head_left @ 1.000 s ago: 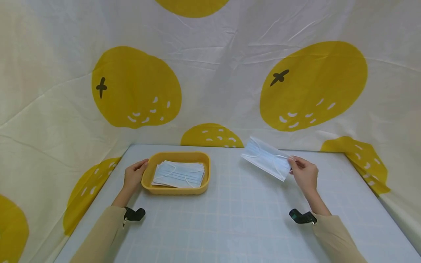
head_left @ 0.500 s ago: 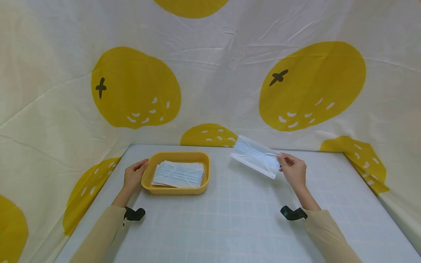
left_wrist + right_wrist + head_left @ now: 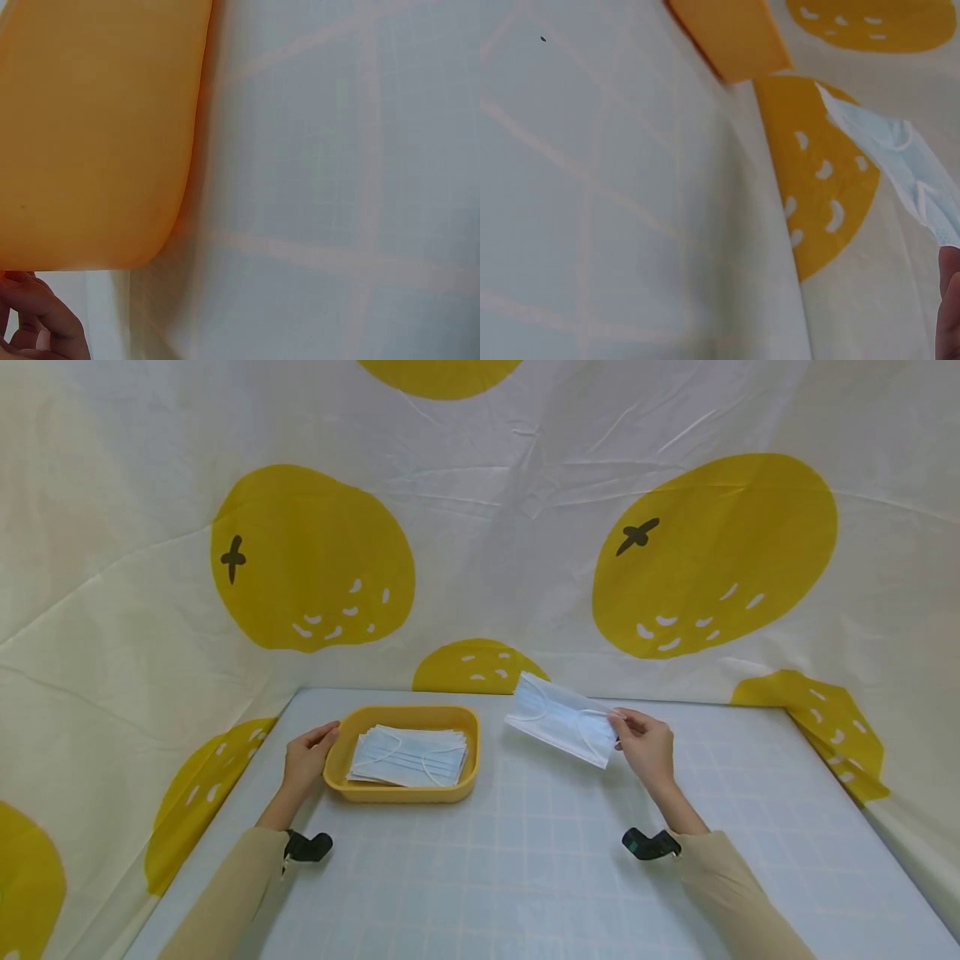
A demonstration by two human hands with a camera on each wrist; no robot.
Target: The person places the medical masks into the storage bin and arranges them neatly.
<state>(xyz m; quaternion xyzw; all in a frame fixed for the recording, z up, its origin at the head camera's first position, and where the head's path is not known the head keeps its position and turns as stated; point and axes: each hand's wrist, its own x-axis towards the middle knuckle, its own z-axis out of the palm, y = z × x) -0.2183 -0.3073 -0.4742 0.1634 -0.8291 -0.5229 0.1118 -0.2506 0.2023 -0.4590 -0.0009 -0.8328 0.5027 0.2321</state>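
In the head view a yellow tray (image 3: 341,777) stands at the left of the table, with a stack of light blue face masks (image 3: 408,757) lying in it. My left hand (image 3: 306,760) grips the tray's left rim; the left wrist view has its curled fingers (image 3: 45,315) against the end of the tray (image 3: 97,150). To the right of the tray, my right hand (image 3: 647,747) pinches one face mask (image 3: 564,718) by its right end, holding it tilted above the table. Part of that mask (image 3: 911,161) and a fingertip (image 3: 949,300) appear in the right wrist view.
A pale blue checked cloth (image 3: 480,877) covers the table. Behind it hangs a white curtain (image 3: 502,568) printed with big yellow fruit, which also runs along the left and right sides. Each wrist wears a black camera (image 3: 651,844).
My right hand has moved left with the pinched mask, bringing it closer to the tray. The left hand and the tray have stayed in place.
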